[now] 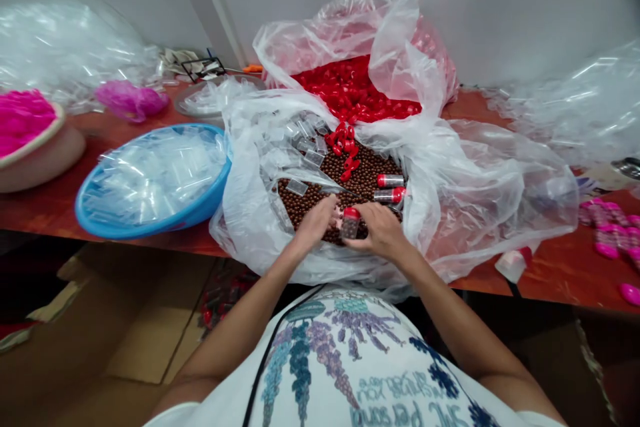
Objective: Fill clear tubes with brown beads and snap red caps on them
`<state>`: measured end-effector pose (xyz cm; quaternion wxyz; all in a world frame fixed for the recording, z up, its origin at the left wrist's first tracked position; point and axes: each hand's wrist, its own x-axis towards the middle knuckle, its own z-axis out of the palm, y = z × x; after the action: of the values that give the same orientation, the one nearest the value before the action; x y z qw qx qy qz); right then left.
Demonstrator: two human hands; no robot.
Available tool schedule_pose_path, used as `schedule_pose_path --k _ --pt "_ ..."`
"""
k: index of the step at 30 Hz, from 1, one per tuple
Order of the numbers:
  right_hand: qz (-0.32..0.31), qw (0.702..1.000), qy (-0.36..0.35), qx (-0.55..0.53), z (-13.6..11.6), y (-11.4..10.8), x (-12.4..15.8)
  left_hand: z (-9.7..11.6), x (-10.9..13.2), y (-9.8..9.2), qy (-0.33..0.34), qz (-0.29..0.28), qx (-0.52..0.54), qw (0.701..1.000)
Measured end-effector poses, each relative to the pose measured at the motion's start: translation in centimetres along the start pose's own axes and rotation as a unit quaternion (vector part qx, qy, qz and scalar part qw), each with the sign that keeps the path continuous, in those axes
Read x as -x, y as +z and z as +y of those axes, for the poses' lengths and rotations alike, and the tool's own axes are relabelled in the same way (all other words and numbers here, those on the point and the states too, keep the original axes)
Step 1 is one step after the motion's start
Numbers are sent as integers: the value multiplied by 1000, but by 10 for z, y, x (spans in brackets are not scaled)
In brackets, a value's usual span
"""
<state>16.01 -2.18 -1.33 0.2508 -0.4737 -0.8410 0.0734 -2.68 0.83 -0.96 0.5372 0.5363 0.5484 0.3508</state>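
Note:
My right hand grips a small clear container with a red cap and brown balls inside. Close to its left side is my left hand, low over the brown balls; its fingertips are blurred, and whether they hold anything does not show. Both hands work inside an open white plastic bag of these balls. On the balls lie clear empty containers, loose red caps and filled red-capped containers to the right.
Behind stands a bag of red caps. At left are a blue basin of clear plastic pieces and a white bowl of pink pieces. Pink items lie at right on the red table. Below is a cardboard box.

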Motion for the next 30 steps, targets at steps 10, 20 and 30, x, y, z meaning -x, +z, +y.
schedule_pose_path --k 10,20,30 --pt "117 948 239 173 66 -43 -24 1 -42 -52 53 193 -490 849" --pt "-60 992 40 102 58 18 -87 -14 -23 -38 73 51 -140 986" --pt "-107 980 105 129 63 20 -99 -20 -16 -33 -83 -30 -49 995"
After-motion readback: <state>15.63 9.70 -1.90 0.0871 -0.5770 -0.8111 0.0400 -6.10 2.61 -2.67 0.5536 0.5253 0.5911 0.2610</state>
